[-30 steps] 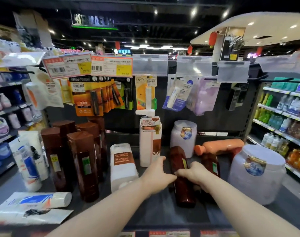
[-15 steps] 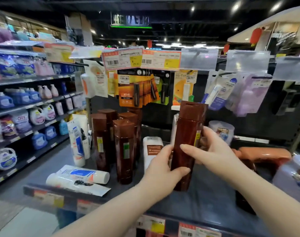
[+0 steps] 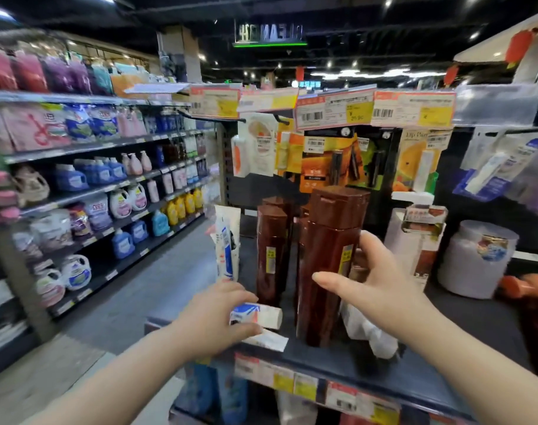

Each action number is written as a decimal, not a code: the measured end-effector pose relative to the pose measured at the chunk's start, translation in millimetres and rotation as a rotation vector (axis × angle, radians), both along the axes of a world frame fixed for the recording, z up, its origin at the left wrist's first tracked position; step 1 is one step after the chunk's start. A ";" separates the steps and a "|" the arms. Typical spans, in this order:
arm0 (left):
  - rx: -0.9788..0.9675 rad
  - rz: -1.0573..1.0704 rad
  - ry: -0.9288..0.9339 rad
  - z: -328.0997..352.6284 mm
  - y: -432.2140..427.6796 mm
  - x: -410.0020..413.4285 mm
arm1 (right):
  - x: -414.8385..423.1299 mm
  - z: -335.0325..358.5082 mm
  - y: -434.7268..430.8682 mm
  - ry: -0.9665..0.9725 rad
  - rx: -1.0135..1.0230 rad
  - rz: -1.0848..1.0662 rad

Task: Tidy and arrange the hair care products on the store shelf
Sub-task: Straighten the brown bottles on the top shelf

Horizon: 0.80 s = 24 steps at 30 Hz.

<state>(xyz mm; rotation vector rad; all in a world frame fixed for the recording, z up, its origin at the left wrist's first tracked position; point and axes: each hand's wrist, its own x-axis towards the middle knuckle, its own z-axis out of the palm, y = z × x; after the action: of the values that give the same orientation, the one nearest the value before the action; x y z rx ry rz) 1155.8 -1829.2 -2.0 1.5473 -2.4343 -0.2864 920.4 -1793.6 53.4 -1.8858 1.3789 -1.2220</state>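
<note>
Store aisles of detergent jugs run off to the left under a dark ceiling, and a dark shelf point(image 3: 464, 323) in front carries the hair products. At its near left corner the left grip point(image 3: 212, 320) is clamped on a white tube point(image 3: 263, 314) lying on its side, fingers curled over the top and thumb underneath. The tube is smooth plastic with a blue and red label, and its blunt end points right. Just below it a flat white pack point(image 3: 269, 341) lies along the shelf edge. Just right of the tube a tall brown bottle point(image 3: 324, 271) stands upright. It is glossy reddish-brown plastic with flat sides, a broad faceted cap and a yellow label strip. The right grip point(image 3: 381, 289) is spread apart beside it, thumb crossing its front and straight fingers reaching past its right side; whether it touches the bottle I cannot tell. Behind and to the left stands a second brown bottle point(image 3: 272, 256) of the same make, and past that a standing white tube point(image 3: 227, 243) at the shelf's left end. Farther right are a white pump bottle point(image 3: 413, 237), a round white jar point(image 3: 476, 262) and an orange bottle point(image 3: 528, 285) lying flat. Card packs point(image 3: 332, 164) hang above under price tags point(image 3: 332, 108).
</note>
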 end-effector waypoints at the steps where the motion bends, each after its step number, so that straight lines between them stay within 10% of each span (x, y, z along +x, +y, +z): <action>1: 0.024 -0.020 -0.062 -5.6 -2.9 5.5 | 5.9 -1.0 -0.5 0.005 -0.005 -0.009; 10: 0.077 -0.110 -0.347 -34.9 -14.7 27.0 | 42.2 -9.2 -8.1 0.054 -0.003 -0.081; 24: -0.035 -0.150 -0.266 -42.1 -26.4 38.4 | 61.6 -12.5 -10.9 0.103 0.006 -0.182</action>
<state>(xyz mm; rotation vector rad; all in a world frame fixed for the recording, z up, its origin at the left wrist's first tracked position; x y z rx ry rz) 1194.3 -1855.6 -44.1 1.4727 -2.7483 -0.0666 982.0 -1804.5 40.8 -1.8755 1.6372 -1.2184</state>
